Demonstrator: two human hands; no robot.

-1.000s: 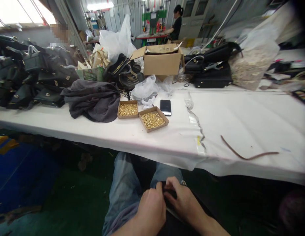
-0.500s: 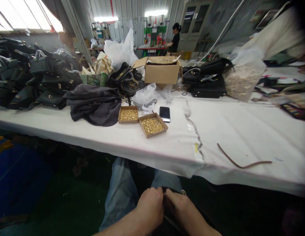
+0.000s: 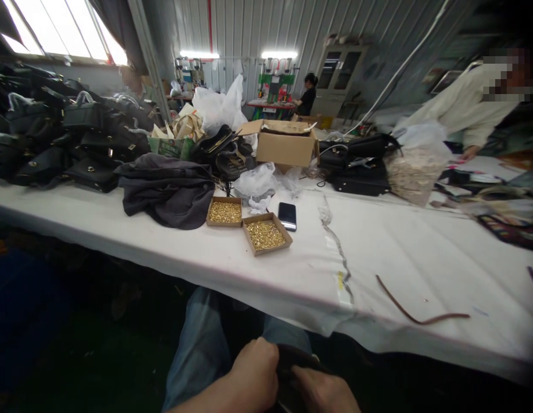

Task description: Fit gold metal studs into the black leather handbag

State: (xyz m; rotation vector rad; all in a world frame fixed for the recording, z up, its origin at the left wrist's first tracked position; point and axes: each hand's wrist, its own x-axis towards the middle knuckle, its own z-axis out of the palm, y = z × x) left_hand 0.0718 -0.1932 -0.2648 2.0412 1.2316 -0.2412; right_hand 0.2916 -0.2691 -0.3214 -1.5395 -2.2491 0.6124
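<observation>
A black bag [image 3: 290,358] lies in my lap between my hands, in the dark below the table edge. Much of it is hidden, and its full shape does not show. My left hand [image 3: 255,370] is closed in a fist at the bag's left edge, gripping it. On the other side, my right hand [image 3: 324,390] has its fingers bent against the bag's right part; the fingertips are partly hidden. On the table in front of me, two shallow cardboard trays [image 3: 207,221] [image 3: 287,244] hold many small gold-coloured metal pieces.
Beside the trays lies a phone [image 3: 287,217]. A dark cloth [image 3: 167,186], a cardboard box [image 3: 286,150] and piled black handbags [image 3: 92,172] stand behind. A brown strip [image 3: 415,315] lies at right on the white-covered table [image 3: 378,252]. Two people [image 3: 308,97] [image 3: 477,109] are beyond.
My view has tilted up, so the table things sit lower in the picture. My right hand has moved a little down and away from my left. A person's sleeve and hand show more at right.
</observation>
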